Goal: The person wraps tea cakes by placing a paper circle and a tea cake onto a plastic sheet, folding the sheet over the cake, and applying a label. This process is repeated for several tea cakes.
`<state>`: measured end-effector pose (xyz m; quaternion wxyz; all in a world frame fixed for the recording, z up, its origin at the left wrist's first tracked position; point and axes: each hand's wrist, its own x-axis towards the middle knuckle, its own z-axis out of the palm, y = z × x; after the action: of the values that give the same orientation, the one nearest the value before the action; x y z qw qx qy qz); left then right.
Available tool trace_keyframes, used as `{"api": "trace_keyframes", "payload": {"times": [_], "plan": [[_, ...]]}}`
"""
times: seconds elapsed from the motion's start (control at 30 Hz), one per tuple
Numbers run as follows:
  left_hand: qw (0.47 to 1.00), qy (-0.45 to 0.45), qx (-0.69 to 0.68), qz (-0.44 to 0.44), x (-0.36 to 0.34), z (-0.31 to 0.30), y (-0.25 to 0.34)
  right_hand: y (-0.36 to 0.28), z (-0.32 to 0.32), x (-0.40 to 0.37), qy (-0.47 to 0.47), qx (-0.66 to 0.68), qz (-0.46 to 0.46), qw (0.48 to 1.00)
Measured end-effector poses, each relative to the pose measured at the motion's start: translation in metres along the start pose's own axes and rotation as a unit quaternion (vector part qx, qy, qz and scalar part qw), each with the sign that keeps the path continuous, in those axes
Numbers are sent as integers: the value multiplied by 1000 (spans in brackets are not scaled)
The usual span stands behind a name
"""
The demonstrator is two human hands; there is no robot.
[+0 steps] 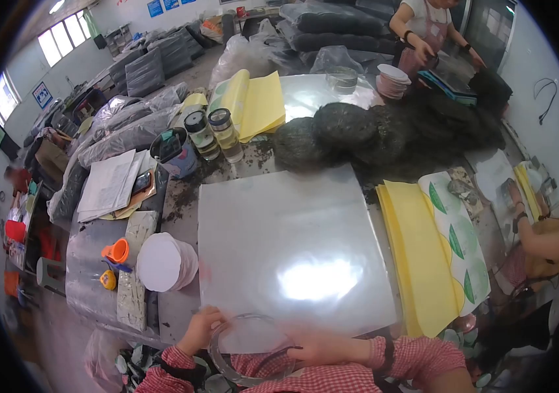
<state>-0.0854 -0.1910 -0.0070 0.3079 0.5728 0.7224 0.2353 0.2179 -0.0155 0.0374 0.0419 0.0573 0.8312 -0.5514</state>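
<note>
A clear, round plastic ring (pixel 219 359) is held low at the table's front edge, over my lap. My left hand (pixel 202 329) has its fingers closed at the ring's upper left rim. On the opposite side, my right hand (pixel 325 347) is partly blurred, with its fingertips bent onto the ring's right rim, where a dark strip shows. Beyond both hands lies a large, shiny clear sheet (pixel 279 229) with a bright glare spot. A stack of white paper discs (pixel 161 263) stands left of the sheet.
Yellow paper sheets (pixel 417 262) and a green-leaf-printed sheet (pixel 461 249) lie right. Dark fibrous heaps (pixel 345 131) cover the back. Two glass jars (pixel 226 134) and a small bin (pixel 176 156) stand at back left. An orange cup (pixel 119 250) is left. Co-workers (pixel 541 242) sit and stand nearby.
</note>
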Motion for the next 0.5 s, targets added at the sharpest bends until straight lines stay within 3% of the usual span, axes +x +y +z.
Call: {"api": "trace_keyframes", "payload": {"times": [0.03, 0.1, 0.13, 0.2, 0.3, 0.37, 0.43, 0.5], "plan": [[1000, 2, 2, -2, -4, 2, -1, 2, 2, 2, -1, 0, -3, 1000], [997, 4, 47, 66, -18, 13, -4, 13, 2, 7, 31, 155, -27, 987], [995, 12, 69, 73, -25, 19, -6, 26, 1, 4, 28, 151, -30, 988], [996, 0, 45, 80, -22, 23, -22, 49, 8, -8, 68, -123, -170, 975], [995, -31, -3, 96, -28, 22, -38, 21, 0, -8, 118, -63, -187, 973], [994, -38, -27, 103, -25, 23, -37, 25, 8, -4, 98, -80, -173, 977], [994, -94, 47, 43, -19, 18, -34, 19, 12, 3, 75, -96, -165, 979], [993, -93, 35, 58, -14, 9, -25, 2, 9, 11, 17, 21, -25, 999]]}}
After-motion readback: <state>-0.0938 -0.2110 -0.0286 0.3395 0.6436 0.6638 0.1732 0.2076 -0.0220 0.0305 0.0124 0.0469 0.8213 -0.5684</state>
